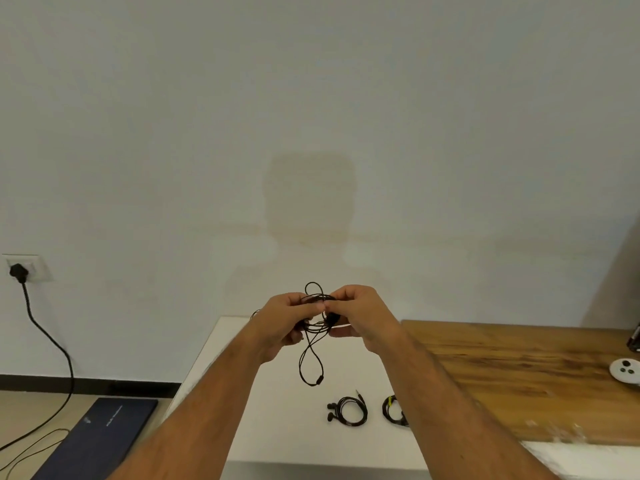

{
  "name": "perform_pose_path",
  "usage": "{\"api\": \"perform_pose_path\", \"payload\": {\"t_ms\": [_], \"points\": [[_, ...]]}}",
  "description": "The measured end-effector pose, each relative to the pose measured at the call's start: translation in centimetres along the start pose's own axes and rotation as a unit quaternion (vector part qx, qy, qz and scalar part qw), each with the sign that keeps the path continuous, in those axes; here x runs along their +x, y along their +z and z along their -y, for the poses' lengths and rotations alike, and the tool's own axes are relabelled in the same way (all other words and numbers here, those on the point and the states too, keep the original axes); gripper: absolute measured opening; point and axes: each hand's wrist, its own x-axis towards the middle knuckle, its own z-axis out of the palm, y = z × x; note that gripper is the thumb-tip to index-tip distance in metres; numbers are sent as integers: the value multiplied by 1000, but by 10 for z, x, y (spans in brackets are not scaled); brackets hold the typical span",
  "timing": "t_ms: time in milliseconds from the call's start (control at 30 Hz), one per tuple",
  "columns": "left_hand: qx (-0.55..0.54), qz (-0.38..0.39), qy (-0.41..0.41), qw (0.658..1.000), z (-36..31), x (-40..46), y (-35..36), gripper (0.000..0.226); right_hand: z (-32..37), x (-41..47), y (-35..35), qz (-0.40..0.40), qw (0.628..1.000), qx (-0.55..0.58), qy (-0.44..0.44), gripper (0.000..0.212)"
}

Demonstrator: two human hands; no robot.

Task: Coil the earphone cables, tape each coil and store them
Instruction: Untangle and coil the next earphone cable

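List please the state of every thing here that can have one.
held earphone cable: partly coiled, loop hanging
left hand: gripping the cable
right hand: pinching the cable
left coil on table: coiled, no tape seen
right coil: coiled, yellow-green band
wall plug: plugged in

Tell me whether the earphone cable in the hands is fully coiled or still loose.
Still loose: the earphone cable is bunched between the left hand and right hand, but a long loop hangs below them.

dark case (100,434) print — blurred (unreadable)
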Motion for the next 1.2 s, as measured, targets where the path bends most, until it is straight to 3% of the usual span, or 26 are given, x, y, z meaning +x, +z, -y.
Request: {"api": "perform_pose_path", "payload": {"t_ms": [133,267,367,533,600,700,767,933,1000,1067,1200], "points": [[33,2,-26,999,-3,-1,2,31,0,-3,2,16,1000,8,-12,7],[44,-25,-14,999,-6,-1,4,8,2,-2,5,-25,999,-3,-26,6],[36,-52,-2,998,-7,-1,7,8,4,2,6,-81,997,15,-10,4],[-35,-107,-4,994,-11,-4,14,15,8,2,9,-93,987,126,27,8],[-21,-137,2,990,-11,-4,16,8,12,-1,11,-90,976,197,19,10],[64,-134,23,989,-10,-6,20,16,16,-2,15,-94,953,288,20,14],[65,-148,37,986,-8,-6,22,17,15,0,17,-99,944,312,33,19],[-152,-177,52,971,-12,-6,28,17,18,-3,21,-55,985,160,-28,16],[-181,-161,66,968,-13,-7,27,21,21,-4,22,-53,993,89,-53,8],[-160,-158,68,972,-13,-6,25,22,24,-4,23,-61,994,82,-40,7],[11,-160,90,983,-9,-10,24,19,32,0,13,-25,980,184,76,24]]}}
